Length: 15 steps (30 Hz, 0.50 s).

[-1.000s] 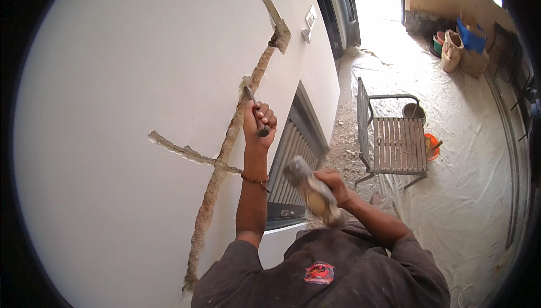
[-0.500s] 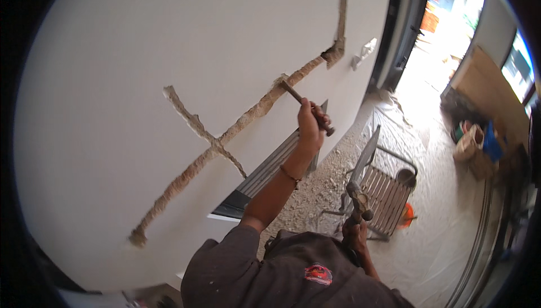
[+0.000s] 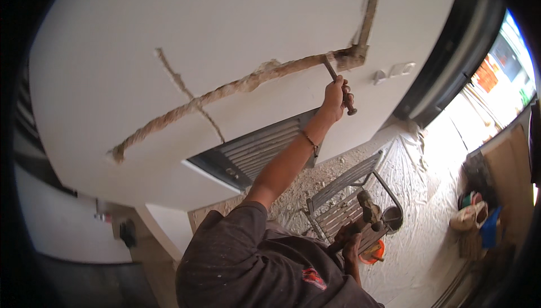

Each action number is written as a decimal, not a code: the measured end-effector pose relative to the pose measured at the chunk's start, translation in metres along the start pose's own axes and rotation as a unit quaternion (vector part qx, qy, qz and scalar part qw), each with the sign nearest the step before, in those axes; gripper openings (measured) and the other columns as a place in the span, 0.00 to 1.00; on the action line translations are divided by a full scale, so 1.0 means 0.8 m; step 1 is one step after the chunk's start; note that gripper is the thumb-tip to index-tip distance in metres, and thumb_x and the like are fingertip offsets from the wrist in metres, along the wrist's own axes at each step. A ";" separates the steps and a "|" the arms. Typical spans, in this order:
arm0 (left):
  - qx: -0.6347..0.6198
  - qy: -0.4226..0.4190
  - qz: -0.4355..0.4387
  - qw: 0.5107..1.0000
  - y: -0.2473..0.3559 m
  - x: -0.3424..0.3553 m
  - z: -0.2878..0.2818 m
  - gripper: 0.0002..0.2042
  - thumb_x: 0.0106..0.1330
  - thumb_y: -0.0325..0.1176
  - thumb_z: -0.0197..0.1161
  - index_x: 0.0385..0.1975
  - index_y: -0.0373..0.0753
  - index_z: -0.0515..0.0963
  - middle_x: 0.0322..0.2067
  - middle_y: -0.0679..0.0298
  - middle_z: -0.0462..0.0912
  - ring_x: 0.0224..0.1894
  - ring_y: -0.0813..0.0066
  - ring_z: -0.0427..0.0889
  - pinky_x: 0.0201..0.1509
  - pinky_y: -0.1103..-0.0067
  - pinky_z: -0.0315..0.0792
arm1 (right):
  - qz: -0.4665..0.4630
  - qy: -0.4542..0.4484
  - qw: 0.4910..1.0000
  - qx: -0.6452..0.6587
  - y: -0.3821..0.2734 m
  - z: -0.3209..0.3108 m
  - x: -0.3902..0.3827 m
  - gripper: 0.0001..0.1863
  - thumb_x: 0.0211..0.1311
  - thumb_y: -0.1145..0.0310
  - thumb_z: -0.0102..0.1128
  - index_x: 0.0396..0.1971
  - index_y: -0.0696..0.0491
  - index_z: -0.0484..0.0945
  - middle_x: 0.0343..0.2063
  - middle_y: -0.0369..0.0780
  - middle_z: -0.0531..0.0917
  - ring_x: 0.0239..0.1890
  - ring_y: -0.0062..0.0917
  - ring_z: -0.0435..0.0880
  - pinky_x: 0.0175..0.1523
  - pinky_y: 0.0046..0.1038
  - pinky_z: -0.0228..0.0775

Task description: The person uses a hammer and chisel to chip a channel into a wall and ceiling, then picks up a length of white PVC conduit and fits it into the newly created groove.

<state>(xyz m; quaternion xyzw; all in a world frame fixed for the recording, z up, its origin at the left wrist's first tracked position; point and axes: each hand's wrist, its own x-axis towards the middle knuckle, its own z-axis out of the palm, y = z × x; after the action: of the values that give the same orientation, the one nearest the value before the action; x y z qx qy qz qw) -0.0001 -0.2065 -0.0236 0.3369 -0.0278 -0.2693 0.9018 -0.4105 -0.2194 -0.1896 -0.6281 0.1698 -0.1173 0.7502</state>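
Note:
My left hand [image 3: 336,97] is closed around a metal chisel [image 3: 331,70], its struck end sticking out below my fist. The chisel's tip rests at the edge of a rough groove [image 3: 225,90] cut into the white wall [image 3: 236,21], a little left of where the groove turns upward. A shorter groove [image 3: 179,83] crosses the long one on the left. Lower down, in front of my body, my right hand [image 3: 352,245] grips a hammer [image 3: 370,212] with its head raised, well apart from the chisel.
Below the groove is a dark louvred panel [image 3: 265,151]. A slatted chair [image 3: 338,216] stands beneath the hammer, beside an orange bucket [image 3: 373,253]. Rubble and plastic sheeting [image 3: 417,206] cover the floor. White wall fittings [image 3: 401,70] sit near the dark door frame [image 3: 445,49]; bags [image 3: 469,218] lie at right.
My left hand has shifted the chisel rightward along the groove, closer to its corner. My right hand still holds the hammer low. The whole view has turned, showing more floor at lower left.

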 end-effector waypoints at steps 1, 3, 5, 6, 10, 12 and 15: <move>-0.005 -0.003 -0.010 1.000 0.014 -0.010 -0.010 0.11 0.70 0.43 0.47 0.32 0.42 0.67 0.17 0.72 0.64 0.18 0.76 0.65 0.25 0.78 0.65 | 0.004 -0.014 1.000 0.026 0.008 -0.009 0.004 0.43 0.48 0.22 0.34 0.29 0.54 0.66 0.13 0.33 0.66 0.14 0.21 0.66 0.20 0.24 0.60; 0.027 -0.020 -0.028 0.999 0.054 -0.035 -0.060 0.09 0.69 0.40 0.50 0.36 0.41 0.69 0.17 0.76 0.61 0.16 0.87 0.59 0.19 0.87 0.58 | 0.035 -0.046 0.995 0.080 0.017 -0.021 0.010 0.42 0.49 0.22 0.33 0.31 0.53 0.65 0.13 0.33 0.64 0.14 0.21 0.65 0.22 0.25 0.60; 0.107 -0.013 -0.079 0.991 0.102 -0.085 -0.091 0.10 0.69 0.39 0.51 0.39 0.39 0.69 0.18 0.77 0.59 0.15 0.91 0.54 0.16 0.90 0.54 | 0.083 -0.062 0.986 0.134 0.021 -0.029 0.018 0.40 0.51 0.23 0.32 0.32 0.51 0.64 0.14 0.33 0.64 0.15 0.21 0.64 0.23 0.25 0.60; 0.116 0.001 -0.091 0.989 0.129 -0.114 -0.112 0.11 0.69 0.39 0.51 0.41 0.39 0.69 0.18 0.78 0.59 0.15 0.91 0.53 0.15 0.91 0.53 | 0.094 -0.077 0.983 0.140 0.022 -0.031 0.021 0.39 0.51 0.24 0.32 0.32 0.51 0.63 0.15 0.33 0.64 0.15 0.21 0.64 0.23 0.25 0.60; 0.225 0.094 -0.095 0.965 0.241 -0.245 -0.173 0.14 0.68 0.40 0.53 0.44 0.37 0.68 0.18 0.78 0.58 0.15 0.93 0.52 0.13 0.93 0.50 | 0.117 -0.123 0.974 0.152 0.028 -0.026 0.031 0.37 0.54 0.26 0.34 0.33 0.50 0.63 0.16 0.34 0.65 0.15 0.20 0.63 0.22 0.25 0.60; 0.248 0.146 -0.081 0.954 0.277 -0.309 -0.194 0.14 0.68 0.41 0.53 0.44 0.36 0.69 0.18 0.77 0.58 0.15 0.93 0.53 0.13 0.93 0.50 | 0.115 -0.139 0.972 0.154 0.021 -0.018 0.033 0.36 0.54 0.26 0.35 0.33 0.50 0.63 0.17 0.34 0.65 0.15 0.20 0.63 0.22 0.25 0.60; 0.258 0.202 -0.040 0.944 0.306 -0.377 -0.219 0.14 0.68 0.41 0.54 0.43 0.37 0.70 0.18 0.77 0.59 0.15 0.93 0.54 0.14 0.93 0.51 | 0.101 -0.133 0.972 0.163 0.009 -0.004 0.037 0.35 0.56 0.28 0.35 0.32 0.51 0.63 0.16 0.35 0.66 0.14 0.21 0.64 0.21 0.25 0.60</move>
<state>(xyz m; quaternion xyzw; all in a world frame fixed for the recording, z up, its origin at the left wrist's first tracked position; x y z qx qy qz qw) -0.1024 0.2027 0.0333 0.6061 0.1004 -0.2152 0.7591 -0.3847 -0.2325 -0.2002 -0.4873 0.1095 0.0177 0.8661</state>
